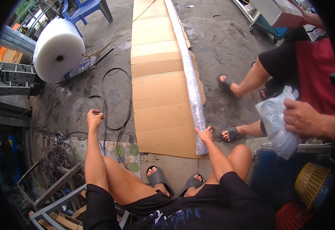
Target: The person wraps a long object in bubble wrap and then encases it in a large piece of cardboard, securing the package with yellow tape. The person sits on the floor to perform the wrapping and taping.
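Note:
A long, thin bundle wrapped in silvery bubble wrap (192, 86) lies lengthwise along the right side of a flattened cardboard sheet (160, 115). My right hand (204, 135) grips it close to its near end, thumb on one side and fingers on the other. To the left of the cardboard, my left hand (95, 118) is raised with its fingers curled together. Whether anything is pinched in them is too small to tell. Right by that hand, a dark flat strap (117, 126) loops over the floor.
At the far left stands a large bubble wrap roll (58, 50), with a blue plastic chair (87, 11) behind. On the right, a person's hand (303, 118) holds a white plastic bag (278, 120). Another hand holds a box (282, 13). Metal frames (56, 188) and a yellow basket (312, 184) flank me.

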`<control>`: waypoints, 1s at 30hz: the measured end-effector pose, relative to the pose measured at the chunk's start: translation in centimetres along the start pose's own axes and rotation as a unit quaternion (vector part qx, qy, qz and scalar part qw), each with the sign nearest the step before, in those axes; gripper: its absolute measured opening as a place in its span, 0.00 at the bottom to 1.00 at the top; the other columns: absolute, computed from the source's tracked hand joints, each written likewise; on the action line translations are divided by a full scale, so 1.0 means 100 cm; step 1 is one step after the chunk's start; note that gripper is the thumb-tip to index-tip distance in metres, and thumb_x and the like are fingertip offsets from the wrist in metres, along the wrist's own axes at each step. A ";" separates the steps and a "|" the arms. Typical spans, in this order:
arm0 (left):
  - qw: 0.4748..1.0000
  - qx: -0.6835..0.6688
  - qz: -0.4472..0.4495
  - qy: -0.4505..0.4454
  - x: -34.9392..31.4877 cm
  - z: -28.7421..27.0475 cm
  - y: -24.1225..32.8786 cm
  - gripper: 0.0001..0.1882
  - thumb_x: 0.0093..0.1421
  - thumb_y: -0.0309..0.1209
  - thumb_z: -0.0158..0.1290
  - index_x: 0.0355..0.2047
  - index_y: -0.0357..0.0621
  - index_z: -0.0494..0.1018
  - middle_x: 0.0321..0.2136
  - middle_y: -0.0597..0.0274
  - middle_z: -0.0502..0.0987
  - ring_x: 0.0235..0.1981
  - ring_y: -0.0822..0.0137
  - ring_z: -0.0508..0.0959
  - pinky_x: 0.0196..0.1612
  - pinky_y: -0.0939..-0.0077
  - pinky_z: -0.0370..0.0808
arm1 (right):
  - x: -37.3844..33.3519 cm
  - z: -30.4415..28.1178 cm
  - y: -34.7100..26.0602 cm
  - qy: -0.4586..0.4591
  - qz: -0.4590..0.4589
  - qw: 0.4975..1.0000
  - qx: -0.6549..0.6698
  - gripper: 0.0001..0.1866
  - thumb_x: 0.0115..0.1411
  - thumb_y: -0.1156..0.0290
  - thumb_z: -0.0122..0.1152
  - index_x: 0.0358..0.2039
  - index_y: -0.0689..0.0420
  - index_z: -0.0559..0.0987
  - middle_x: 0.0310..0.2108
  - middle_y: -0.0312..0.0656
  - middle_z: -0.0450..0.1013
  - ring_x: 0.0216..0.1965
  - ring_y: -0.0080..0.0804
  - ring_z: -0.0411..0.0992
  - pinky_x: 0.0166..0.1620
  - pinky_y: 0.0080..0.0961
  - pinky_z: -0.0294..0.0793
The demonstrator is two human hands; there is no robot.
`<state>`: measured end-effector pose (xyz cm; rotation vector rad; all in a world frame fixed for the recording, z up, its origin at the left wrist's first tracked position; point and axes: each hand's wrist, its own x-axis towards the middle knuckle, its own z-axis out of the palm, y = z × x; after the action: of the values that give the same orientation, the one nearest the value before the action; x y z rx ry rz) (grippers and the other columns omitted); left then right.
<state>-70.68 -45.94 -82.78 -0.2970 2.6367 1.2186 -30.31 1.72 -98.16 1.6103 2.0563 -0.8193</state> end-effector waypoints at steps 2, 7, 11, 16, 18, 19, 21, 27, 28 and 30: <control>1.000 -0.002 0.012 -0.008 0.001 0.002 0.000 0.15 0.55 0.24 0.64 0.42 0.36 0.78 0.33 0.52 0.88 0.33 0.63 0.91 0.41 0.70 0.85 | 0.000 0.000 0.001 0.002 -0.006 1.000 0.001 0.69 0.51 0.23 0.72 0.76 0.61 0.52 0.74 0.65 0.58 0.73 0.67 0.61 0.69 0.69 0.63; 0.999 -0.018 0.010 -0.033 -0.001 0.009 0.005 0.15 0.56 0.20 0.64 0.43 0.34 0.76 0.35 0.50 0.86 0.33 0.62 0.90 0.39 0.68 0.87 | -0.001 0.003 0.003 0.014 -0.005 1.000 0.009 0.68 0.51 0.23 0.71 0.74 0.61 0.54 0.72 0.64 0.61 0.71 0.68 0.64 0.69 0.67 0.65; 0.998 -0.048 -0.001 -0.037 -0.006 0.012 0.014 0.16 0.57 0.18 0.64 0.45 0.32 0.74 0.35 0.51 0.86 0.33 0.61 0.90 0.39 0.67 0.88 | -0.001 0.007 0.005 0.034 -0.017 0.999 0.012 0.66 0.51 0.23 0.71 0.73 0.61 0.55 0.70 0.65 0.62 0.70 0.68 0.65 0.68 0.66 0.66; 0.998 -0.038 -0.002 -0.053 -0.008 0.020 0.025 0.15 0.58 0.20 0.63 0.45 0.33 0.73 0.35 0.51 0.86 0.33 0.61 0.90 0.39 0.70 0.86 | -0.003 0.011 0.004 0.041 -0.010 0.999 0.000 0.64 0.54 0.26 0.71 0.72 0.61 0.55 0.68 0.67 0.64 0.69 0.68 0.67 0.67 0.64 0.68; 0.998 -0.035 -0.008 -0.060 -0.008 0.023 0.029 0.16 0.58 0.20 0.63 0.45 0.34 0.73 0.34 0.51 0.86 0.33 0.61 0.90 0.39 0.71 0.86 | -0.007 0.013 0.004 0.032 -0.023 0.998 0.046 0.62 0.57 0.30 0.72 0.74 0.61 0.53 0.69 0.67 0.63 0.69 0.68 0.67 0.68 0.64 0.68; 0.997 -0.038 0.006 -0.060 -0.009 0.025 0.031 0.16 0.58 0.20 0.63 0.45 0.34 0.73 0.34 0.52 0.86 0.33 0.61 0.90 0.38 0.71 0.85 | -0.010 0.013 0.005 0.024 -0.019 0.998 0.062 0.61 0.58 0.32 0.72 0.74 0.61 0.52 0.69 0.68 0.63 0.69 0.68 0.67 0.68 0.64 0.68; 0.996 -0.062 -0.008 -0.064 -0.010 0.029 0.035 0.16 0.59 0.20 0.63 0.46 0.35 0.72 0.33 0.53 0.86 0.33 0.62 0.90 0.37 0.72 0.84 | -0.018 0.016 0.008 0.035 -0.050 0.997 0.047 0.61 0.60 0.36 0.73 0.76 0.60 0.49 0.70 0.69 0.61 0.70 0.67 0.66 0.68 0.64 0.67; 0.995 -0.049 -0.002 -0.084 -0.015 0.034 0.044 0.17 0.60 0.21 0.63 0.47 0.36 0.72 0.34 0.55 0.86 0.34 0.64 0.90 0.32 0.76 0.78 | -0.033 0.020 0.020 0.068 -0.086 0.994 -0.024 0.60 0.60 0.43 0.75 0.77 0.57 0.47 0.72 0.68 0.59 0.70 0.68 0.65 0.69 0.65 0.65; 0.994 -0.054 0.003 -0.091 -0.016 0.034 0.044 0.17 0.60 0.21 0.63 0.47 0.37 0.71 0.34 0.55 0.86 0.34 0.64 0.90 0.31 0.76 0.78 | -0.033 0.021 0.020 0.063 -0.077 0.994 -0.036 0.59 0.60 0.44 0.76 0.77 0.57 0.48 0.71 0.67 0.59 0.70 0.68 0.66 0.68 0.66 0.65; 0.993 -0.062 -0.008 -0.100 -0.017 0.034 0.046 0.18 0.60 0.22 0.63 0.48 0.37 0.71 0.35 0.56 0.86 0.35 0.64 0.90 0.30 0.77 0.76 | -0.032 0.021 0.020 0.056 -0.077 0.995 -0.029 0.60 0.61 0.45 0.75 0.78 0.57 0.46 0.71 0.68 0.59 0.70 0.68 0.65 0.69 0.66 0.65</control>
<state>-69.95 -40.28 -81.17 -0.2046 2.3910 1.3349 -27.67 -1.62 -98.10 1.5126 2.2833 -0.7267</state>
